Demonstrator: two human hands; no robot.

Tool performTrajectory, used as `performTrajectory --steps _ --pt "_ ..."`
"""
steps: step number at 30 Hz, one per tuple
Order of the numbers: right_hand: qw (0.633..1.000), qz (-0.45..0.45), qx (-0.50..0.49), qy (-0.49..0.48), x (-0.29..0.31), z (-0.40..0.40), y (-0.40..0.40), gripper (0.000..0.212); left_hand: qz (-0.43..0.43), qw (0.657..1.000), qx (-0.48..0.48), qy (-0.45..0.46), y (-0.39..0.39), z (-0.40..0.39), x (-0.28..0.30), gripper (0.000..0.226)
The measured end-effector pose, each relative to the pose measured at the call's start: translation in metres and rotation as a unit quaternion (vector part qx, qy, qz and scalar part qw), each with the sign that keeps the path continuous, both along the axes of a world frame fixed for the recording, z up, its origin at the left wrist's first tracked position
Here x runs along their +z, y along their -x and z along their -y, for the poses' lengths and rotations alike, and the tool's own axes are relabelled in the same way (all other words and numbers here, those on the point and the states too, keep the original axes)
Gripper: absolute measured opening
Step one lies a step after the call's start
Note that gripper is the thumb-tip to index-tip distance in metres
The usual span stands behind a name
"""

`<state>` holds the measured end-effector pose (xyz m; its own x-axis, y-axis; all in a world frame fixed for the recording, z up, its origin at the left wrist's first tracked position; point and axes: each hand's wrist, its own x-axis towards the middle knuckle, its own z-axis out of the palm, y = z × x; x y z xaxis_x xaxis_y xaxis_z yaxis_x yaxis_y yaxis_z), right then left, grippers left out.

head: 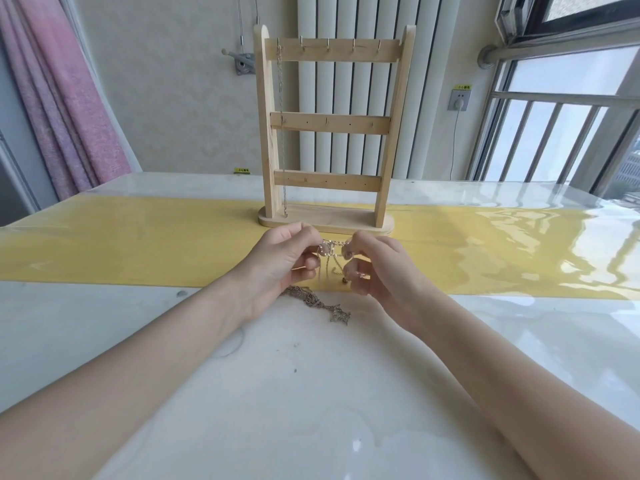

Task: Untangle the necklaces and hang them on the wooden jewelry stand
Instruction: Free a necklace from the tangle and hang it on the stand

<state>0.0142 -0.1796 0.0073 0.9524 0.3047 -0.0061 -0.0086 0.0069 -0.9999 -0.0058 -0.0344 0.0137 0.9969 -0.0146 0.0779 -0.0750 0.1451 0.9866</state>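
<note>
Tabletop [311, 393], glossy and white, fills the lower half of the view, with a yellow runner [138, 244] laid across it from 9 o'clock to 3 o'clock under a clear cover. Radiator [346, 91] columns stand against the wall at 12 o'clock, a pink curtain [62, 109] hangs at 10 o'clock, and a window [571, 116] with railings sits at 2 o'clock. Directly before the radiator, the wooden jewelry stand [329, 126] rests upright on the runner, three crossbars between two posts on an oval base. One chain necklace [282, 133] already hangs from the leftmost hook of the top bar, reaching down almost to the base. Just below the base, toward 6 o'clock, the left hand [277, 265] and right hand [377, 268] meet close together, each with curled fingers pinching a part of the tangled necklaces [330, 252], which are stretched in a short span between the fingertips. Strands trail from that span downward to a loose heap of chain [318, 303] lying on the white surface at the runner's near edge, beside the left wrist.
</note>
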Motion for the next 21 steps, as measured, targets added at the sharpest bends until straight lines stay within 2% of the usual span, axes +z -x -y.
performTrajectory --steps 4,9,13,21 --pt "0.994 -0.029 -0.013 -0.101 0.002 0.0026 -0.0016 0.017 -0.006 0.999 -0.048 -0.002 0.0015 0.0024 0.0001 0.024" --pt "0.981 -0.07 -0.002 -0.181 0.0065 0.007 -0.0023 0.019 0.0 0.999 -0.03 -0.045 0.0004 -0.0011 -0.0024 0.022" --pt "0.978 -0.076 0.024 -0.194 0.0074 0.0065 -0.0009 0.02 -0.02 0.999 -0.027 -0.028 -0.0013 -0.0037 -0.0023 0.013" --pt "0.981 -0.061 0.058 -0.177 0.0084 0.0036 0.0014 0.022 -0.022 0.995 -0.029 -0.096 0.0003 -0.0023 -0.006 0.011"
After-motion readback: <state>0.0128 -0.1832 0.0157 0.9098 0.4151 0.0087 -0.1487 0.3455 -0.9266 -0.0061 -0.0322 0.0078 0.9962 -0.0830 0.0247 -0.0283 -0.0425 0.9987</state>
